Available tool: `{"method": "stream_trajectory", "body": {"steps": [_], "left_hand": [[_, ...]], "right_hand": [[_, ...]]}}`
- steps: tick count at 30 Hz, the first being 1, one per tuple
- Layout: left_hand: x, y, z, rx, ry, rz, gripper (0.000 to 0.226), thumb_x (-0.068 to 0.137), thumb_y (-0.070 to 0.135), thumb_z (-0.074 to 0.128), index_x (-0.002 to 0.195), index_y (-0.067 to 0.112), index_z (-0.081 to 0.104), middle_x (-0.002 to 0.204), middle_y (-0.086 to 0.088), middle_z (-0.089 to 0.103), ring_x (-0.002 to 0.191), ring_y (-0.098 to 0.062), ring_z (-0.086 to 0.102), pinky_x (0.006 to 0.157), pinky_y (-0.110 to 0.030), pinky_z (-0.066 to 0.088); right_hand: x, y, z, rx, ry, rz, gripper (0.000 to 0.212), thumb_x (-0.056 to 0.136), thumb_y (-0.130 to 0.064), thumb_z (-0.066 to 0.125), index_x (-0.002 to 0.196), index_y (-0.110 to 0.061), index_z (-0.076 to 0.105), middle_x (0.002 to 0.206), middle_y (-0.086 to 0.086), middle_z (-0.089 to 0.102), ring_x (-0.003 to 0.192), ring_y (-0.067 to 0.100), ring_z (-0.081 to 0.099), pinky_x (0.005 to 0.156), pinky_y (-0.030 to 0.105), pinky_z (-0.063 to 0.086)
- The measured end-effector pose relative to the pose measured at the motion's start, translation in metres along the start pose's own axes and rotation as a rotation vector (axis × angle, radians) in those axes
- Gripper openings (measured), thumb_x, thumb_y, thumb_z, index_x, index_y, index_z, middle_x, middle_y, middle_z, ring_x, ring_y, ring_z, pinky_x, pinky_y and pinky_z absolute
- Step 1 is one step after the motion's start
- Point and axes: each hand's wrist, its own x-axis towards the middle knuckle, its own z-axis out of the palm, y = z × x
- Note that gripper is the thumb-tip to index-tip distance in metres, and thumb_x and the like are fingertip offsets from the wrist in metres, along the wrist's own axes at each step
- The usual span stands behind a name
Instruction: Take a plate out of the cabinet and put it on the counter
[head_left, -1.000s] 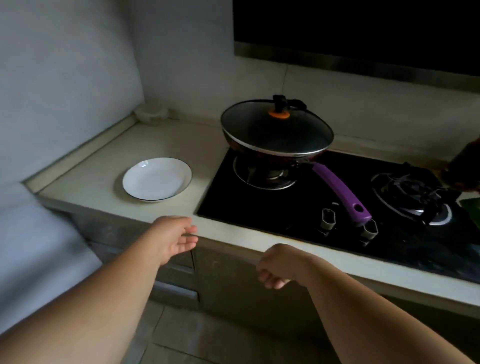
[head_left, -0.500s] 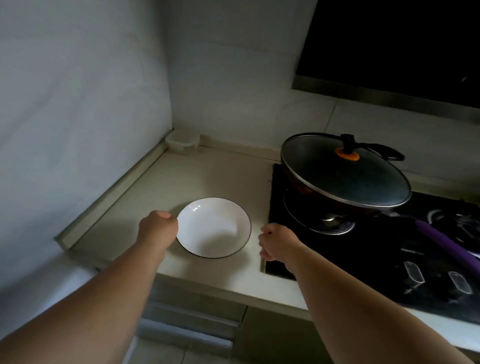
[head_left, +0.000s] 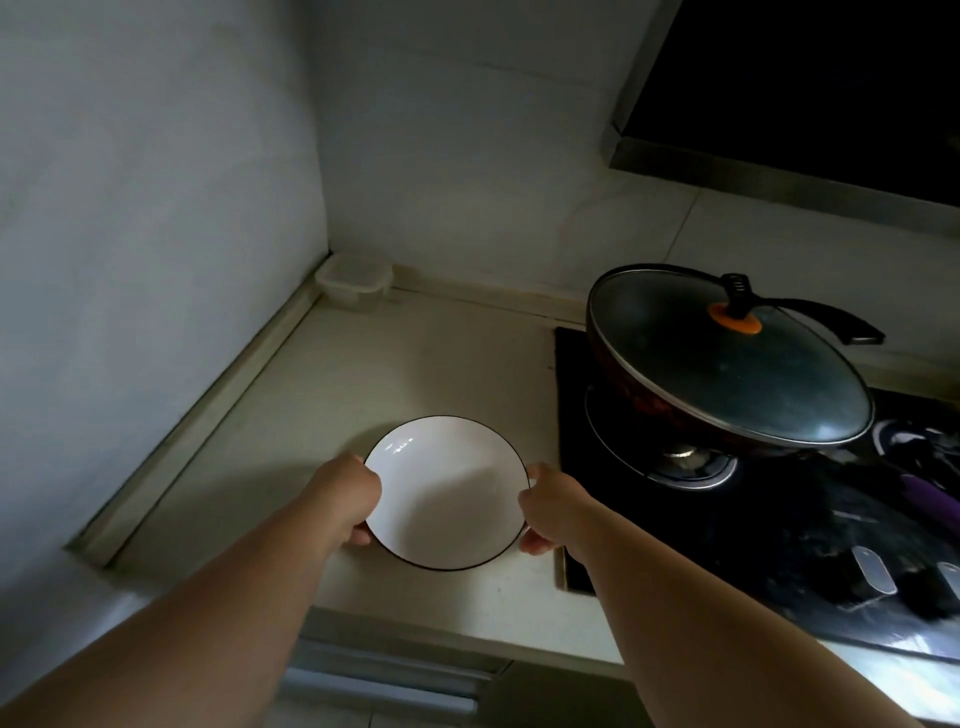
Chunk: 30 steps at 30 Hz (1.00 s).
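A white plate (head_left: 447, 491) with a thin dark rim sits on the pale counter (head_left: 395, 374), close to its front edge. My left hand (head_left: 348, 499) grips the plate's left rim, fingers curled under it. My right hand (head_left: 550, 506) grips the right rim in the same way. Whether the plate still rests on the counter or is slightly raised cannot be told. The cabinet fronts (head_left: 384, 680) show below the counter edge, between my forearms.
A lidded wok (head_left: 727, 364) with a purple handle sits on the black gas hob (head_left: 779, 519) just right of the plate. A small clear lidded container (head_left: 354, 280) stands in the back corner. Walls close the left and back sides.
Both hands rose from below the counter edge, reached the plate and closed on its left and right rim. The view shifted so the plate now sits lower and nearer the middle.
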Motion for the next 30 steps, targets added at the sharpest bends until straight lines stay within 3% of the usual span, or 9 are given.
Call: {"method": "stream_trajectory", "body": {"steps": [3, 7, 11, 17, 20, 25, 28, 29, 30], "left_hand": [[0.008, 0.003, -0.002, 0.023, 0.001, 0.038, 0.04, 0.086, 0.002, 0.031, 0.114, 0.008, 0.059, 0.118, -0.02, 0.063, 0.082, -0.036, 0.059, 0.046, -0.029, 0.045], [0.021, 0.011, -0.008, 0.023, 0.036, 0.101, 0.042, 0.084, 0.0, 0.032, 0.112, 0.007, 0.062, 0.113, -0.021, 0.065, 0.078, -0.034, 0.057, 0.048, -0.028, 0.042], [0.034, 0.02, -0.011, 0.009, 0.066, 0.149, 0.044, 0.084, -0.002, 0.032, 0.114, 0.007, 0.063, 0.102, -0.02, 0.064, 0.073, -0.032, 0.055, 0.05, -0.028, 0.044], [0.057, 0.023, -0.014, 0.034, 0.097, 0.165, 0.047, 0.082, -0.002, 0.032, 0.117, 0.006, 0.063, 0.111, -0.022, 0.066, 0.073, -0.034, 0.056, 0.052, -0.029, 0.046], [0.068, 0.021, -0.017, 0.035, 0.126, 0.171, 0.049, 0.081, 0.0, 0.034, 0.121, 0.007, 0.062, 0.114, -0.021, 0.066, 0.077, -0.035, 0.058, 0.061, -0.031, 0.048], [0.074, 0.02, -0.021, 0.027, 0.182, 0.163, 0.049, 0.08, 0.002, 0.038, 0.123, 0.006, 0.061, 0.123, -0.019, 0.064, 0.109, -0.04, 0.059, 0.092, -0.042, 0.052], [0.066, 0.022, -0.022, 0.0, 0.146, 0.18, 0.044, 0.077, 0.003, 0.038, 0.112, 0.006, 0.065, 0.114, -0.019, 0.066, 0.104, -0.04, 0.061, 0.087, -0.041, 0.052], [0.062, 0.02, -0.022, 0.01, 0.14, 0.189, 0.043, 0.077, 0.003, 0.039, 0.111, 0.007, 0.065, 0.113, -0.018, 0.066, 0.102, -0.04, 0.061, 0.086, -0.041, 0.053], [0.058, 0.018, -0.025, 0.024, 0.138, 0.193, 0.042, 0.078, 0.004, 0.04, 0.111, 0.008, 0.065, 0.112, -0.018, 0.066, 0.101, -0.039, 0.061, 0.085, -0.04, 0.053]], "right_hand": [[0.009, 0.0, 0.001, -0.012, -0.006, -0.009, 0.044, 0.091, -0.003, 0.042, 0.135, -0.009, 0.046, 0.113, 0.023, 0.065, 0.056, 0.018, 0.059, 0.051, 0.028, 0.056], [0.023, -0.011, 0.003, 0.026, 0.019, -0.046, 0.042, 0.09, -0.002, 0.042, 0.131, -0.006, 0.046, 0.097, 0.015, 0.062, 0.058, 0.018, 0.06, 0.048, 0.026, 0.053], [0.043, -0.016, 0.005, 0.04, 0.029, -0.012, 0.039, 0.086, 0.001, 0.035, 0.12, -0.008, 0.051, 0.107, 0.017, 0.064, 0.084, 0.029, 0.066, 0.075, 0.042, 0.062], [0.056, -0.024, 0.008, 0.126, 0.047, -0.006, 0.037, 0.088, -0.001, 0.04, 0.122, -0.01, 0.05, 0.1, 0.013, 0.061, 0.079, 0.028, 0.066, 0.062, 0.037, 0.06], [0.061, -0.027, 0.014, 0.123, 0.042, -0.011, 0.037, 0.085, -0.001, 0.037, 0.117, -0.009, 0.053, 0.1, 0.014, 0.065, 0.085, 0.031, 0.068, 0.072, 0.043, 0.062], [0.061, -0.028, 0.022, 0.144, 0.039, -0.025, 0.035, 0.087, -0.003, 0.038, 0.114, -0.016, 0.056, 0.091, 0.012, 0.062, 0.082, 0.032, 0.065, 0.072, 0.039, 0.059], [0.039, -0.037, 0.021, -0.128, -0.039, 0.022, 0.016, 0.093, -0.006, 0.04, 0.087, -0.008, 0.055, 0.124, 0.01, 0.058, 0.116, 0.028, 0.056, 0.101, 0.038, 0.046], [0.035, -0.03, 0.024, -0.458, 0.005, -0.065, 0.02, 0.097, -0.011, 0.039, 0.089, -0.011, 0.057, 0.132, 0.006, 0.053, 0.122, 0.023, 0.052, 0.106, 0.036, 0.04], [0.026, -0.034, 0.019, -0.507, -0.012, -0.006, 0.027, 0.101, -0.025, 0.035, 0.108, -0.014, 0.058, 0.134, 0.003, 0.052, 0.12, 0.017, 0.053, 0.105, 0.033, 0.042]]}}
